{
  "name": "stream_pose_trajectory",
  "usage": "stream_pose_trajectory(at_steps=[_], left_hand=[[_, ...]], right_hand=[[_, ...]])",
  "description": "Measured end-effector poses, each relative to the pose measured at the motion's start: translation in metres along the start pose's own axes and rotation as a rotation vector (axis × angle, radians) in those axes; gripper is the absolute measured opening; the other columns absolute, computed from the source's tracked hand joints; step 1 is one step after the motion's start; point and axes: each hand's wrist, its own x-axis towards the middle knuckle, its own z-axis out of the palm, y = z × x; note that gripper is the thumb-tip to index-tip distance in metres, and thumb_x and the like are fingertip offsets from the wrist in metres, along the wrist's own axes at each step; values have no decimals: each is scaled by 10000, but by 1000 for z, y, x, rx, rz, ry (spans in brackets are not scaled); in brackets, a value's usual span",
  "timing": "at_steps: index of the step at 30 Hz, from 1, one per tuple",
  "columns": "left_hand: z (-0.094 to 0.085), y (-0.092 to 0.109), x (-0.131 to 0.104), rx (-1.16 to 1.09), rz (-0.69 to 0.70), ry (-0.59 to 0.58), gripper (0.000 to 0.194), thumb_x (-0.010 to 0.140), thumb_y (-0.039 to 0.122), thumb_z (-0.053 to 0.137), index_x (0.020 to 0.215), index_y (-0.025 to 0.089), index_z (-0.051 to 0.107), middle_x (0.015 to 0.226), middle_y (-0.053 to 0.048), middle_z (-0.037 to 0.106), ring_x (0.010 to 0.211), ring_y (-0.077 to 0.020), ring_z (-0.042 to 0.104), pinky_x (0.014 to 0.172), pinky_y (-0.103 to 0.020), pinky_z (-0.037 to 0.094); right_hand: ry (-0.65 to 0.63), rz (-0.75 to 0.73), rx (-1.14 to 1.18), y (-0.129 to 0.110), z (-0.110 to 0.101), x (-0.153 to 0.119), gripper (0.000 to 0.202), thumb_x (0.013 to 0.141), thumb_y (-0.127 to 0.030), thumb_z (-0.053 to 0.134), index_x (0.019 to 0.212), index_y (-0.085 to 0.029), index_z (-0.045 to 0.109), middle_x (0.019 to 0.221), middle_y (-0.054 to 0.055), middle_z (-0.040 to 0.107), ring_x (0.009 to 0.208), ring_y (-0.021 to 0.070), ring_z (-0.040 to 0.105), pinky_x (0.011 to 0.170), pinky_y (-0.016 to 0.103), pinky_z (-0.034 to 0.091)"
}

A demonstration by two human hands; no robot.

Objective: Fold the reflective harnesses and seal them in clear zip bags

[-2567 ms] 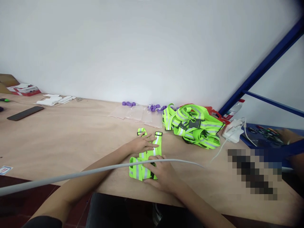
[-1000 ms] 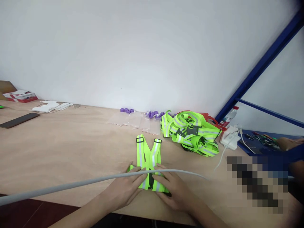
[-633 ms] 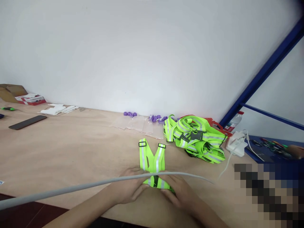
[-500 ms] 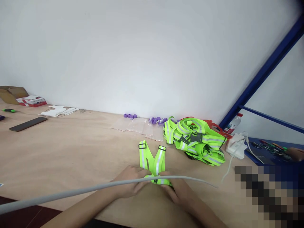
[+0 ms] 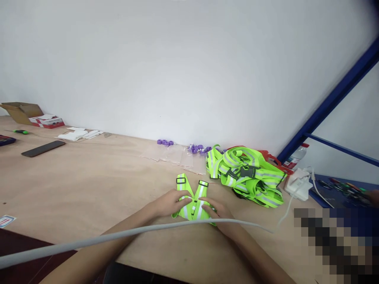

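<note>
Your green harness (image 5: pixel 201 212) has its fold nearer its buckles (image 5: pixel 203 183); your left hand (image 5: pixel 169 203) and right hand (image 5: pixel 221 211) touch it, fingers narrowly spaced, grip unclear.

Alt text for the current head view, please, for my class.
A person's left hand and right hand hold partly folded green reflective straps on a tan tabletop; a larger tangled pile of similar straps lies farther right.

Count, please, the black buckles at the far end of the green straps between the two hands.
2: the left buckle and the right buckle, each on one end of the green straps. More may be hidden in the folds or under the hands.
</note>
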Motion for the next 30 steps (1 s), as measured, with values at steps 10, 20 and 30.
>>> stream_pose_trajectory(at_steps=[10, 20, 30], left_hand=[[8, -3, 10, 287, 28, 91, 267, 1050, 367, 425, 1137, 166, 578, 1114, -97, 637, 1056, -258, 575, 921, -383, 446], [15, 11, 7, 551, 76, -12, 325, 1022, 412, 502, 880, 161, 650, 904, -106, 685, 851, -265, 648, 788, -376, 488], [25, 14, -10, 645, 107, -32, 340, 989, 403, 572, 1215, 149, 581, 1094, -141, 673, 1025, -312, 637, 883, -412, 509]], right_hand=[[101, -152, -234, 9, 4, 10, 280, 990, -312, 502, 1177, -219, 687, 1057, 96, 663, 975, 235, 653, 866, 365, 547], [69, -426, -556, 4, 17, 5, 107, 937, -204, 577, 899, -187, 676, 869, 89, 693, 814, 225, 646, 747, 336, 524], [-7, -470, -522, 6, 5, -5, 508, 825, -161, 591, 1333, -147, 591, 1257, 177, 673, 1163, 315, 633, 969, 471, 547]])
